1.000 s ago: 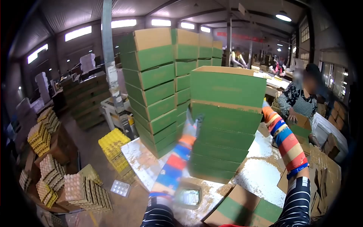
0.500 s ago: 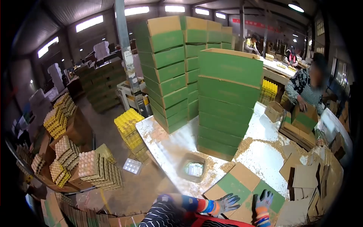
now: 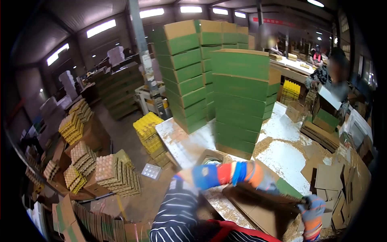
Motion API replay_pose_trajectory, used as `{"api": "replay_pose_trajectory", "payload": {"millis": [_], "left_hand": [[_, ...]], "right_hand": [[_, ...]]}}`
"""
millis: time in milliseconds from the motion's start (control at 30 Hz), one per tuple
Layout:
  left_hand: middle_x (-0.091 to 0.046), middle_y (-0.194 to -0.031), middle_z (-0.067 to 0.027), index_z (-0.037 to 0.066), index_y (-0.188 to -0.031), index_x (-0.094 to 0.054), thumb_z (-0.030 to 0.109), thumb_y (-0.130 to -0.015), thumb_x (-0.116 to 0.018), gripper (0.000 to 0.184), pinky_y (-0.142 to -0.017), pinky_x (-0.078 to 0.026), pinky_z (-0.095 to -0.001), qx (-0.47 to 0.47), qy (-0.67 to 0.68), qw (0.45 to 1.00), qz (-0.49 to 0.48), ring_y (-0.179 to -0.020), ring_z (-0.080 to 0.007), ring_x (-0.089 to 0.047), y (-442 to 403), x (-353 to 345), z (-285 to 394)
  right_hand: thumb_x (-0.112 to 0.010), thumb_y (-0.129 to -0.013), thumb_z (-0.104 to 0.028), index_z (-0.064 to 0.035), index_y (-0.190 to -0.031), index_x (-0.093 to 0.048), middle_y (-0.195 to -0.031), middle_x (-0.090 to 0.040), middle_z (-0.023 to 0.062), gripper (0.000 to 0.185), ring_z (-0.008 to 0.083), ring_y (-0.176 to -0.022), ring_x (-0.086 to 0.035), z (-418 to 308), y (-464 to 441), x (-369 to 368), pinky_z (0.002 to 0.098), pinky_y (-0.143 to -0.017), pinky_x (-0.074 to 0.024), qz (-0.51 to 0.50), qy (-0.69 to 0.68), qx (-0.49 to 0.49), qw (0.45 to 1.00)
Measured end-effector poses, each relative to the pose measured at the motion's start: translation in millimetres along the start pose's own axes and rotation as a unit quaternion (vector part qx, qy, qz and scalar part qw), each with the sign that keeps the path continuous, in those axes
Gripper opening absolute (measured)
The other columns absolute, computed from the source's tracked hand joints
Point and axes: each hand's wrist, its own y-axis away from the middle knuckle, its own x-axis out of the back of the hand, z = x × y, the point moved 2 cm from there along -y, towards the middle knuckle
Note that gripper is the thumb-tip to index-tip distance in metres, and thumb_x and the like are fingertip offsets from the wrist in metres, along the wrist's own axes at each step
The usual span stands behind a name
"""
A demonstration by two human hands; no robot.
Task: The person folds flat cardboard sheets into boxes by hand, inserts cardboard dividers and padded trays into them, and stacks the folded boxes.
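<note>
A brown and green cardboard box (image 3: 264, 209) stands partly opened out on the worktable in front of me, its dark inside showing. My left hand (image 3: 265, 182), in a grey and orange glove, reaches across and is closed on its far upper edge, the fingertips slightly blurred. At the right end of that edge my right hand (image 3: 313, 206), gloved alike, has its fingers curled over the cardboard. A tall stack of green boxes (image 3: 241, 107) stands just beyond my hands. Behind my left forearm, a square opening (image 3: 211, 157) in the table is partly hidden.
The white table (image 3: 284, 157) carries scattered sawdust. Flat cardboard pieces (image 3: 328, 177) lie at right. Egg trays (image 3: 117, 173) are stacked at left, yellow trays (image 3: 148, 133) beside the table. A post (image 3: 146, 60) rises behind. A co-worker (image 3: 336, 76) handles boxes at far right.
My hands lay spread on flat cardboard; now they grip the edge of a raised, opened box. My left arm has swung up and right. The co-worker now holds up a pale sheet.
</note>
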Motion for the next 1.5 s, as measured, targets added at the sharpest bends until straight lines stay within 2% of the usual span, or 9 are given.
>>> {"api": "replay_pose_trajectory", "payload": {"millis": [300,500,667,833,967,1033,1133,1400,1500], "left_hand": [[-0.056,-0.113,-0.0133,0.007,-0.116,-0.053,0.060,-0.078,-0.044,0.066,-0.087,-0.039,-0.0359,0.121,0.073,0.984,0.108,-0.100,-0.0259,-0.054,-24.9,54.0,-61.6],[-0.059,-0.097,-0.0179,0.011,-0.124,-0.043,0.030,-0.068,-0.060,0.062,-0.078,-0.045,-0.0378,0.137,0.060,0.969,0.197,-0.090,-0.0299,-0.057,-5.8,44.0,-42.6],[-0.060,-0.100,-0.0079,0.002,-0.118,-0.049,0.005,-0.069,-0.057,0.049,-0.080,-0.046,-0.0263,0.105,0.273,0.806,0.514,-0.093,-0.0117,-0.054,13.6,40.3,-64.9],[-0.051,-0.116,-0.0133,0.011,-0.125,-0.044,0.041,-0.081,-0.056,0.055,-0.087,-0.042,-0.0349,0.059,0.054,0.996,0.047,-0.098,-0.0249,-0.053,-11.1,-1.9,-37.0],[-0.030,-0.134,-0.0164,0.009,-0.138,-0.015,0.041,-0.087,-0.043,0.066,-0.100,-0.030,-0.0366,-0.229,0.732,0.592,0.249,-0.122,-0.0271,-0.034,24.8,-8.2,-100.1],[-0.018,-0.139,-0.0203,0.006,-0.138,-0.015,0.045,-0.079,-0.054,0.080,-0.105,-0.021,-0.0394,-0.055,0.352,0.825,0.440,-0.129,-0.0319,-0.021,13.8,-15.6,-97.2],[-0.015,-0.140,-0.0209,0.008,-0.138,-0.013,0.052,-0.058,-0.071,0.108,-0.107,-0.013,-0.0412,0.226,0.043,0.886,0.404,-0.131,-0.0334,-0.011,-4.4,-42.7,-109.3],[-0.023,-0.136,-0.0223,-0.001,-0.136,-0.005,0.037,-0.073,-0.068,0.097,-0.104,-0.020,-0.0354,0.148,0.110,0.785,0.591,-0.127,-0.0273,-0.023,7.6,-58.6,-126.8],[-0.055,-0.110,-0.0143,0.002,-0.129,-0.035,0.057,-0.084,-0.038,0.071,-0.084,-0.043,-0.0312,0.184,0.388,0.878,0.213,-0.098,-0.0186,-0.053,3.7,-50.9,-129.5]], "right_hand": [[-0.075,-0.053,-0.033,-0.0032,-0.126,-0.037,-0.136,-0.027,0.0175,0.087,0.0359,-0.127,-0.021,-49.2,-24.2,-3.3,0.0531,-0.105,-0.0106,0.060,0.163,-0.043,0.984],[-0.072,-0.051,-0.026,-0.0119,-0.068,-0.049,-0.075,-0.046,0.0076,0.032,0.0302,-0.080,-0.044,-18.9,-1.8,38.2,0.0495,-0.090,-0.0307,0.115,0.007,0.126,0.985],[-0.079,-0.057,-0.038,0.0004,-0.132,-0.027,-0.128,-0.038,0.0214,0.099,0.0342,-0.115,-0.041,-18.8,16.8,34.7,0.0449,-0.096,-0.0335,0.003,-0.383,0.128,0.915],[-0.068,-0.073,-0.026,0.0022,-0.133,-0.025,-0.129,-0.035,0.0201,0.080,0.0271,-0.119,-0.036,-26.4,-25.8,-36.8,0.0343,-0.099,-0.0288,-0.235,-0.399,0.198,0.864],[-0.056,-0.082,-0.019,0.0017,-0.135,-0.019,-0.105,-0.056,0.0087,0.068,0.0126,-0.091,-0.053,-9.7,-39.2,-52.0,0.0240,-0.085,-0.0387,-0.148,-0.690,-0.135,0.696],[-0.060,-0.080,-0.014,-0.0048,-0.135,-0.024,-0.097,-0.058,0.0067,0.066,0.0136,-0.088,-0.055,-0.8,-41.1,-64.9,0.0244,-0.084,-0.0405,-0.144,-0.722,-0.241,0.632],[-0.062,-0.073,-0.033,-0.0165,-0.124,-0.045,-0.116,-0.048,0.0222,0.056,0.0302,-0.107,-0.049,-0.9,-54.2,-53.0,0.0412,-0.089,-0.0386,-0.112,-0.132,-0.044,0.984],[-0.060,-0.068,-0.048,-0.0078,-0.088,-0.062,-0.086,-0.057,0.0115,0.045,0.0311,-0.088,-0.053,-18.5,-75.9,-20.2,0.0393,-0.081,-0.0419,-0.104,0.068,0.188,0.974],[-0.064,-0.067,-0.050,-0.0085,-0.125,-0.042,-0.122,-0.044,0.0179,0.074,0.0296,-0.107,-0.046,23.4,-59.4,-34.2,0.0397,-0.089,-0.0366,0.042,0.145,-0.071,0.986]]}}
